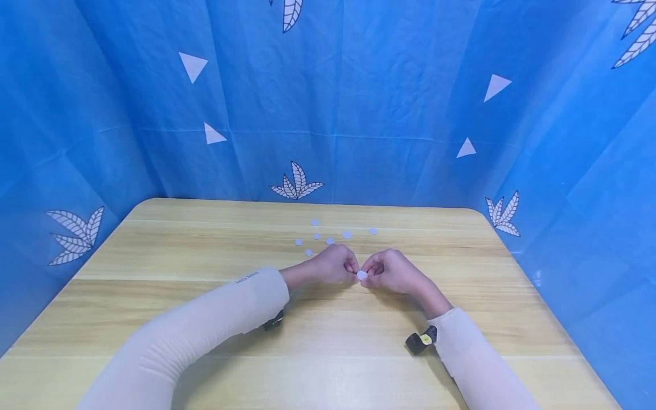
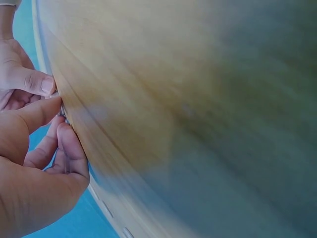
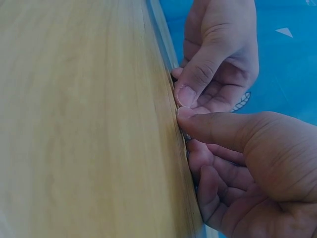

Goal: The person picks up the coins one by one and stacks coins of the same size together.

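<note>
A small white round disc (image 1: pixel 361 275) is between my two hands at the middle of the table in the head view. From its left side, my left hand (image 1: pixel 333 265) pinches it at the edge with thumb and fingers. The thumb and fingers of my right hand (image 1: pixel 392 271) grip the opposite edge. The two thumbs meet tip to tip in the right wrist view, where the right hand (image 3: pixel 267 163) is below the left hand (image 3: pixel 223 44). Fingers mostly hide the disc in both wrist views.
Beyond my hands, several more white discs (image 1: pixel 347 234) lie scattered on the wooden table (image 1: pixel 328 353). A blue curtain (image 1: pixel 379 114) with leaf and triangle prints surrounds its back and sides. A black wrist camera (image 1: pixel 420 340) hangs below the right sleeve.
</note>
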Available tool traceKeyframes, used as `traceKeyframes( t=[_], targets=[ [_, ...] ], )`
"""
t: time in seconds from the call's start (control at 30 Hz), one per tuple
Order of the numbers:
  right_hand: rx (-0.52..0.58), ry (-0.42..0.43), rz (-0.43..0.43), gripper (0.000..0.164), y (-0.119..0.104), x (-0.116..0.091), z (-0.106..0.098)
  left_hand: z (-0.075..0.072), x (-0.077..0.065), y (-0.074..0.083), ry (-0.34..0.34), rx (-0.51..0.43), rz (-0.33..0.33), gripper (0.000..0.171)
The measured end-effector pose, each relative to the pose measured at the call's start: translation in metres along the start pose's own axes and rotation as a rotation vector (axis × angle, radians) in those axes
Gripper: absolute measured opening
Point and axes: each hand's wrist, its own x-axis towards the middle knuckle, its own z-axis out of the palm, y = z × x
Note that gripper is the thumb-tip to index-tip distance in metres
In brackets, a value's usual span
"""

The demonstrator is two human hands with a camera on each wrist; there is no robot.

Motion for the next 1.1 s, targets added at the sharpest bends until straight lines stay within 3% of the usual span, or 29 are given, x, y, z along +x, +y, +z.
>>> traceKeyframes(
  t=[0.47,1.1],
  targets=[
    [0.012,0.001,-0.003,0.016,0.003,-0.002,0.000,-0.003,0.003,-0.002,-0.012,-0.028,0.011,0.011],
    [-0.014,0.011,0.005,0.018,-0.001,-0.002,0.002,-0.029,0.019,-0.021,0.119,-0.021,-0.006,0.013]
  ],
)
